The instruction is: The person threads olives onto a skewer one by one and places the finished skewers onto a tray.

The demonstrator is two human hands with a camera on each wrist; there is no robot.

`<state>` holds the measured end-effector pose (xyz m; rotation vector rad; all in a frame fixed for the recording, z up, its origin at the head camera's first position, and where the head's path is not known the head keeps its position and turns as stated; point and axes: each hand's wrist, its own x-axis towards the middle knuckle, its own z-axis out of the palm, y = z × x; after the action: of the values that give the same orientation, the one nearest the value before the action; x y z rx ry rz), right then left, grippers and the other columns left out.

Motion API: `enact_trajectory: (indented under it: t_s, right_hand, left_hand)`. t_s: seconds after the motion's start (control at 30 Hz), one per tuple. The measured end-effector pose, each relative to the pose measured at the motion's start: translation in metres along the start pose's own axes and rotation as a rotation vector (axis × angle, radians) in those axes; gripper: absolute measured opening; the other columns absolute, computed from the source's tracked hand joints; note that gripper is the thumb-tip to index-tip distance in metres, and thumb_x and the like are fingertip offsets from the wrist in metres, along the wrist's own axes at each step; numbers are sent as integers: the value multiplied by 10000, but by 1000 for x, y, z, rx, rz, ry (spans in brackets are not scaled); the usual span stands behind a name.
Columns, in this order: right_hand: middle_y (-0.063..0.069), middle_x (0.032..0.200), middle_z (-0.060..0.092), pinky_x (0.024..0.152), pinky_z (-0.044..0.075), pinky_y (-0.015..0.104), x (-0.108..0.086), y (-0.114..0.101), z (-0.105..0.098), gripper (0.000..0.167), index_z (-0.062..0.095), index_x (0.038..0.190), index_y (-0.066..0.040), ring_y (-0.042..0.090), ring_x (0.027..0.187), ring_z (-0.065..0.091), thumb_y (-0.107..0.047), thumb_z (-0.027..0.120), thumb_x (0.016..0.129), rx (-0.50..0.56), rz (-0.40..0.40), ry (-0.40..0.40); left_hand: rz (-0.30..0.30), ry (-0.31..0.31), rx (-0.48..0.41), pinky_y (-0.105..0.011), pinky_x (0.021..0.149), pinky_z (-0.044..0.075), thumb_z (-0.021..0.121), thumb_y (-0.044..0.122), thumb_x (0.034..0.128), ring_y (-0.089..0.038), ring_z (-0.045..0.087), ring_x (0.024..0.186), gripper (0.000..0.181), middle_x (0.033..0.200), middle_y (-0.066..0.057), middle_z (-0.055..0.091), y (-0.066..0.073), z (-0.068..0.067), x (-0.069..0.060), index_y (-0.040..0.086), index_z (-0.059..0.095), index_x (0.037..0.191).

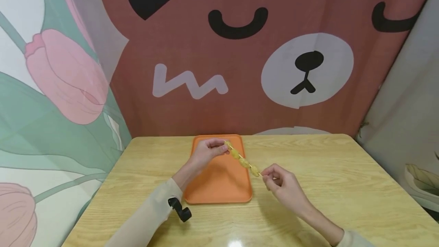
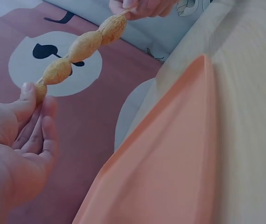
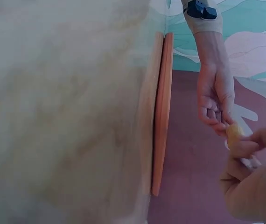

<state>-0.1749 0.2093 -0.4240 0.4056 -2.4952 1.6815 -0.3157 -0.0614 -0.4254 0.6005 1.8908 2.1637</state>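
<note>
A skewer (image 1: 244, 162) threaded with several yellowish-brown, rounded food pieces slants between my two hands, above the right side of an orange tray (image 1: 219, 186). My left hand (image 1: 209, 151) pinches the end piece between thumb and fingers; in the left wrist view that piece (image 2: 40, 93) is partly covered by the fingertips. My right hand (image 1: 284, 186) pinches the thin bare stick at the lower end, to the right of the tray. Most of the skewer is hidden behind the right hand (image 3: 254, 172) in the right wrist view. The tray holds nothing that I can see.
The tray lies on a light wood-grain table (image 1: 308, 170). Behind the table hangs a curtain (image 1: 240, 113) with a bear face, and a floral one (image 1: 68, 136) is at the left. A black wrist mount (image 1: 180, 209) sits on the left sleeve.
</note>
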Motion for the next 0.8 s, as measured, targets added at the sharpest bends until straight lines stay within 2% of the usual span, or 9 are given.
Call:
enact_trajectory:
  t_s: [0.1, 0.23, 0.37, 0.53, 0.67, 0.8]
  right_hand:
    - [139, 800, 619, 459, 434, 275, 3, -2, 0, 117, 674, 1067, -53, 131, 532, 489, -158, 632, 1035, -15, 36, -71]
    - [138, 826, 643, 495, 476, 297, 9, -5, 3, 162, 691, 1119, -32, 228, 579, 586, -158, 633, 1034, -43, 26, -181]
    - [107, 812, 659, 479, 430, 258, 19, -9, 12, 131, 692, 1110, -24, 314, 632, 647, -105, 634, 1025, -48, -20, -244]
    - [144, 828, 654, 484, 453, 264, 31, -10, 29, 79, 671, 1056, 10, 328, 632, 646, -33, 617, 1018, -7, -38, -261]
    - [199, 822, 664, 502, 509, 298, 44, -5, 42, 108, 649, 1058, 84, 292, 626, 650, 34, 562, 1018, 13, 13, -252]
    - [238, 856, 670, 557, 556, 349, 58, 2, 52, 174, 614, 1103, 160, 329, 667, 678, 100, 493, 992, 58, 77, -234]
  left_hand:
    - [10, 12, 51, -570, 992, 468, 768, 185, 929, -259, 719, 945, 295, 1028, -135, 742, 4, -5, -4, 2, 736, 1157]
    - [14, 36, 71, -559, 998, 470, 763, 183, 937, -261, 716, 943, 300, 1031, -126, 739, 7, -12, -8, 0, 723, 1170]
    - [28, 54, 85, -533, 1000, 476, 715, 181, 976, -279, 707, 988, 380, 1123, -123, 720, 5, -22, -10, 50, 659, 1328]
    - [1, 68, 145, -527, 1027, 455, 640, 260, 1026, -312, 677, 1090, 509, 1319, -144, 648, 2, -36, -19, 127, 510, 1500]
    - [-8, 89, 211, -531, 1028, 452, 619, 256, 1044, -327, 665, 1116, 504, 1387, -196, 593, 1, -49, -29, 107, 488, 1507]
    - [-7, 83, 276, -547, 1011, 461, 618, 212, 1047, -342, 656, 1122, 455, 1363, -213, 605, 2, -60, -39, 75, 527, 1471]
